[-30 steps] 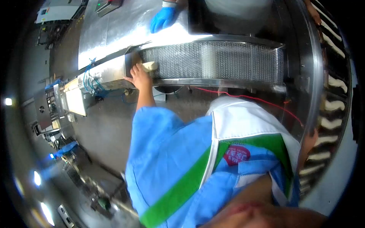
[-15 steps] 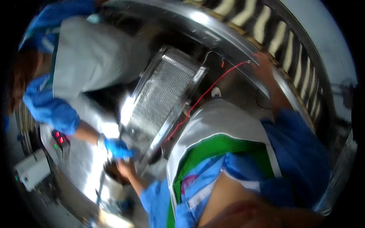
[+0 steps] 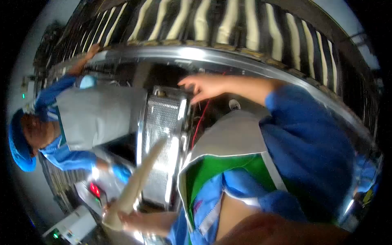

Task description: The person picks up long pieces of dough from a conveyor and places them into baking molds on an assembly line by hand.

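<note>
A long, pale strip of dough [image 3: 141, 179], blurred by motion, slants up over a perforated metal tray [image 3: 157, 116]. My left hand [image 3: 127, 218] is closed round the dough's lower end, at the lower left. Over the tray's upper right corner, my right hand [image 3: 206, 86] is held out with its fingers apart and nothing in them. Behind it curves the metal rail [image 3: 192, 53] of a conveyor. Rows of similar pale dough strips [image 3: 230, 24] lie in dark troughs there.
A co-worker [image 3: 100, 116] in a grey apron stands at left, one hand [image 3: 93, 51] at the rail, the other in a blue glove [image 3: 121, 173]. Near that glove is a red digital display [image 3: 94, 189]. A red cord [image 3: 200, 122] hangs between the tray and my apron.
My left hand now holds the dough strip, which was not visible in it before. My right hand has left the conveyor's edge and come over the tray. The view has turned.
</note>
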`<state>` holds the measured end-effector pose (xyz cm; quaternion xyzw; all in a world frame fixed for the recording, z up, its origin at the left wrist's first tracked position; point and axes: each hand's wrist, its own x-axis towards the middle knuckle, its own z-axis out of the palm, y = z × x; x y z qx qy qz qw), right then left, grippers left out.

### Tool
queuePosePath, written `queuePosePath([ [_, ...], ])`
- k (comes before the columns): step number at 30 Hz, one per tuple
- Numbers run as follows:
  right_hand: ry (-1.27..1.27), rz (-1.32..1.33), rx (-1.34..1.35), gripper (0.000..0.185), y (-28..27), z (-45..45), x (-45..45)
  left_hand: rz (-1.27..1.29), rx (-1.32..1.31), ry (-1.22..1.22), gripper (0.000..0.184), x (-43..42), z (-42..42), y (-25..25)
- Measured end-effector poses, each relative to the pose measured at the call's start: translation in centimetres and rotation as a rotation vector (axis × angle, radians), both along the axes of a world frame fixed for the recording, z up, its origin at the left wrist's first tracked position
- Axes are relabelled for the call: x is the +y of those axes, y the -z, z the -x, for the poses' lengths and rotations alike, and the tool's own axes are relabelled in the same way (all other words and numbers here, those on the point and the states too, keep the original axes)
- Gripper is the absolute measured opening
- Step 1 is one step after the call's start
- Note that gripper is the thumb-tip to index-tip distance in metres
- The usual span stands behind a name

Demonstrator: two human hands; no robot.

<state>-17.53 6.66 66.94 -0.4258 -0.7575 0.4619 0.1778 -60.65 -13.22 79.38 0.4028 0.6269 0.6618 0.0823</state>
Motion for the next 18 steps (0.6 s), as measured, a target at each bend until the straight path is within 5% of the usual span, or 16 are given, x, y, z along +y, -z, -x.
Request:
queuePosePath([
  [1,0.009,0.237,-0.02,0.07,-1.8,1.8,0.2,-0.121,-0.112,0.131,0.057,2.2,-1.5,-0.9],
  [3,0.089,0.833,0.418,0.078,-4.6,3.9,0.3,-0.287,-0.266,0.417,0.06,5.9,-5.0,-2.2],
  [5,0.28,0.892,0.779,0.081,-4.8,4.8,0.7,-0.323,-0.265,0.611,0.066,9.2,-8.6,-3.2],
  [7,0.302,0.731,1.139,0.065,-6.4,3.3,1.9,-0.415,-0.307,0.944,0.06,11.8,-11.6,-3.4],
  [9,0.459,0.854,1.385,0.036,-7.4,1.8,3.5,-0.416,-0.318,1.142,0.059,13.5,-14.1,-3.6],
  [12,0.532,0.689,1.547,0.027,-7.6,-0.8,2.6,-0.195,-0.531,1.384,0.064,15.9,-18.9,-3.7],
  [13,0.432,0.64,1.57,0.04,-8.8,-3.4,2.4,-0.142,-0.515,1.485,0.065,17.4,-21.0,-4.3],
  [18,0.809,0.154,1.466,0.051,-12.5,-15.3,-4.1,0.195,-0.26,1.706,0.063,19.8,-30.2,-8.0],
])
